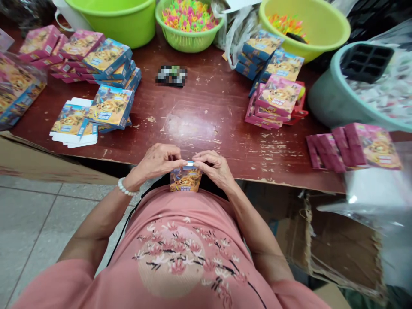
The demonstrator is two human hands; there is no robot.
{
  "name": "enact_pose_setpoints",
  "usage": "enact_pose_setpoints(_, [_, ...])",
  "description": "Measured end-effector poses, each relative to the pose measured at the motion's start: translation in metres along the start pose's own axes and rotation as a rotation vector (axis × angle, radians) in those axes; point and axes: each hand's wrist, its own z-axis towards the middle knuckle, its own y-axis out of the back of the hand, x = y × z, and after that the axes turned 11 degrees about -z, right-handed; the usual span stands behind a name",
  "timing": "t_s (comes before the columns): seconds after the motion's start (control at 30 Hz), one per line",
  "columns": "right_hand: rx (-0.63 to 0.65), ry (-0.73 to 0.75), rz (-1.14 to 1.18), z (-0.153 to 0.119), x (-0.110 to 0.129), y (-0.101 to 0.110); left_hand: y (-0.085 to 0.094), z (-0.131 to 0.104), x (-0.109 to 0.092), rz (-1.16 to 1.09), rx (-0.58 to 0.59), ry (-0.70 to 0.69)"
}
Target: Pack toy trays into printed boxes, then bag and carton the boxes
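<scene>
A small blue and yellow printed cardboard box [186,179] stands upright against my body at the table's front edge. My left hand [157,162] pinches the box's top left corner between thumb and fingers. At the top right corner, the thumb and bent fingers of my right hand [215,167] are closed on it too. A bit of white flap shows between my two thumbs. Left of my hands lie flat, unfolded blue cartons [71,120], beside a stack of blue boxes [111,106].
Pink boxes [278,96] and blue boxes [283,64] are stacked at the right, more pink ones [82,44] at the back left. A green basket [189,40] of colourful pieces, a green basin [117,25], a yellow basin [334,30] and a pale blue tub [325,86] line the back.
</scene>
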Motion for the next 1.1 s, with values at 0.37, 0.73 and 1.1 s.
enact_pose_setpoints(0.37, [0.014, 0.103, -0.177, -0.013, -0.009, 0.003, -0.009, -0.02, 0.008, -0.031, -0.02, -0.236])
enact_pose_setpoints(0.73, [-0.413, 0.047, -0.329, -0.028, 0.0, 0.055, -0.037, -0.033, 0.019, -0.245, -0.318, -0.169])
enact_pose_setpoints(1.1, [-0.723, -0.629, -0.614, 0.071, -0.099, 0.284, -0.03, -0.026, 0.016, -0.32, -0.328, -0.13])
